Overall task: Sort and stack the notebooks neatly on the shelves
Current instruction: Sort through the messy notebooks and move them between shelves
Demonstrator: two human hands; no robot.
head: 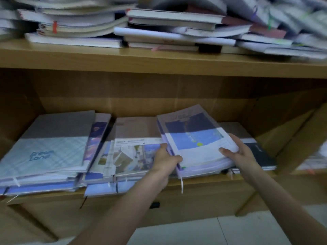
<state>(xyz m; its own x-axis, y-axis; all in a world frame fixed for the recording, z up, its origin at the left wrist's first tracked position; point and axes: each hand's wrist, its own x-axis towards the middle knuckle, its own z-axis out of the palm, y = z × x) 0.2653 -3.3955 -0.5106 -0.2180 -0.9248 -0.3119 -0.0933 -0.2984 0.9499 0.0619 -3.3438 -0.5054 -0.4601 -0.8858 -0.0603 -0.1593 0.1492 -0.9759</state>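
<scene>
A small stack of notebooks [192, 138], its top cover dark blue over light blue and white, sits tilted on the lower shelf [203, 183] at the right. My left hand [165, 159] grips the stack's near left corner. My right hand [238, 152] holds its right edge, thumb on top of the cover. Under and behind the stack lies a dark notebook [261, 154]. A middle pile [131, 156] with a picture cover lies to the left. Further left is a pile topped by a pale blue "Dream Land" notebook [47, 149].
The upper shelf [159, 62] carries a messy heap of notebooks [159, 25] lying at all angles. A wooden side panel [297, 137] closes the compartment on the right. Ribbon bookmarks hang over the lower shelf's front edge. White floor tiles [212, 230] show below.
</scene>
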